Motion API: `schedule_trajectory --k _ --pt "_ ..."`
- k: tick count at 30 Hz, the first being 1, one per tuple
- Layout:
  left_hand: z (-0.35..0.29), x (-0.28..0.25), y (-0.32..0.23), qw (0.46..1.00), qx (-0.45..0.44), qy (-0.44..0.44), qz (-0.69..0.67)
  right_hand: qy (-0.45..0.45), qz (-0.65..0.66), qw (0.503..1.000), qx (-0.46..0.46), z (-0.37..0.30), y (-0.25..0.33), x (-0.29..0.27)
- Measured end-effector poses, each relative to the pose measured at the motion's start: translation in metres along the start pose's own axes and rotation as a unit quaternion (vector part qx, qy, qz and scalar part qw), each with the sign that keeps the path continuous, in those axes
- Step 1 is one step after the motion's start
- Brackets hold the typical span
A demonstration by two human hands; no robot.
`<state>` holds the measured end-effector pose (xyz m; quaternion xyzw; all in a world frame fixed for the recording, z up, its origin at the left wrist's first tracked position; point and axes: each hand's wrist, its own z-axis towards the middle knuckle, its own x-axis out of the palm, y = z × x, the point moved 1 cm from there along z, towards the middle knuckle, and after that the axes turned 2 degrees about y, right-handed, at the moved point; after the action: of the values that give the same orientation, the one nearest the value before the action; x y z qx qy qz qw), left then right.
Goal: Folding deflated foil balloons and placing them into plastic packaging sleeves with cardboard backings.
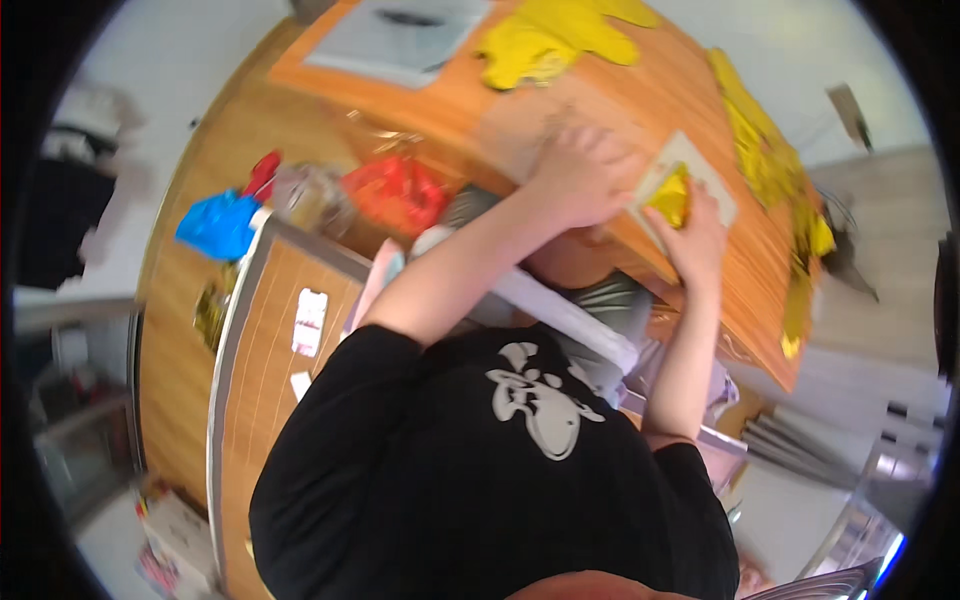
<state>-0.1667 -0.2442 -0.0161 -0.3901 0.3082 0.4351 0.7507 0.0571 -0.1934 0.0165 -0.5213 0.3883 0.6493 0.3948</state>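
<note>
At the near edge of the wooden table, my right hand (697,232) has its thumb and fingers about a small shiny yellow piece (673,197), folded or pointed in shape. That piece lies over a pale square card (722,188). My left hand (585,178) is to the left of it, above the table edge and beside a clear sheet (512,122). Motion smears its fingers, and whatever they may touch is not plain.
Yellow shiny material lies in a heap (560,40) at the far side and a strip (757,140) on the right of the table (640,90). A whitish sheet (395,45) is at far left. Red (398,192) and blue (217,224) bags and a phone (310,322) are on my left.
</note>
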Motion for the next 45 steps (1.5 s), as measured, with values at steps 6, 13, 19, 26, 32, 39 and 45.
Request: schedule_trajectory --k 6,13,19,26,32,39,45 --pt "0.006 -0.016 -0.010 0.985 -0.034 0.153 0.076 0.004 0.026 0.996 0.080 0.001 0.006 -0.006" --pt "0.015 -0.009 -0.016 0.985 -0.009 0.158 0.074 -0.001 0.026 0.993 0.118 0.008 0.007 -0.005" --pt "0.019 -0.003 -0.016 0.986 -0.032 0.153 0.065 -0.005 0.028 0.993 0.111 0.010 0.005 -0.003" --pt "0.015 -0.009 -0.005 0.986 -0.018 0.145 0.075 -0.006 0.036 0.987 0.159 0.005 -0.005 -0.006" --pt "0.020 -0.007 -0.013 0.987 0.001 0.151 0.045 -0.013 0.034 0.979 0.200 0.014 0.001 -0.003" --pt "0.029 0.003 -0.022 0.991 -0.044 0.130 0.009 -0.022 0.020 0.984 0.173 0.008 -0.001 0.000" --pt "0.028 0.013 -0.021 0.988 -0.056 0.136 0.038 -0.025 0.023 0.983 0.180 0.012 -0.009 0.009"
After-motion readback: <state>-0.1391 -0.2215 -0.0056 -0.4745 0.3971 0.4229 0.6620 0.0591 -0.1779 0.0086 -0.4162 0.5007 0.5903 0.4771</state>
